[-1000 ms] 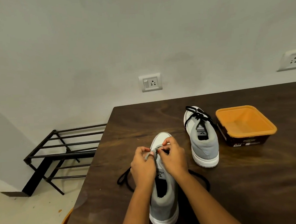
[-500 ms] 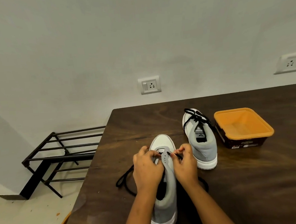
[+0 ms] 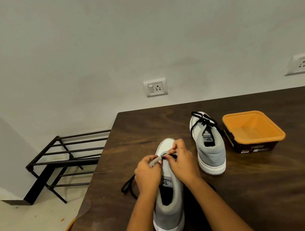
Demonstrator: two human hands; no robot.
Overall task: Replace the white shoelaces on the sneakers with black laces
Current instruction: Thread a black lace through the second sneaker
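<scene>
A grey and white sneaker (image 3: pixel 169 209) stands heel-toward-me at the table's near edge. My left hand (image 3: pixel 147 174) pinches its grey eyelet flap near the toe. My right hand (image 3: pixel 182 160) pinches the tip of a black lace (image 3: pixel 128 185) at an eyelet right beside the left fingers. The lace's slack loops out on the table to the left of the shoe; its right side is mostly hidden under my forearm. A second sneaker (image 3: pixel 209 145), laced and tied in black, stands further back to the right.
An orange plastic tub (image 3: pixel 252 129) with a dark base sits right of the second sneaker. The dark wooden table (image 3: pixel 259 189) ends at a left edge, beyond which a black metal shoe rack (image 3: pixel 65 161) stands on the floor. Wall sockets are behind.
My hands drew together again over the toe end of the near sneaker; the right hand moved up and left with the lace tip toward the flap that the left hand pinches.
</scene>
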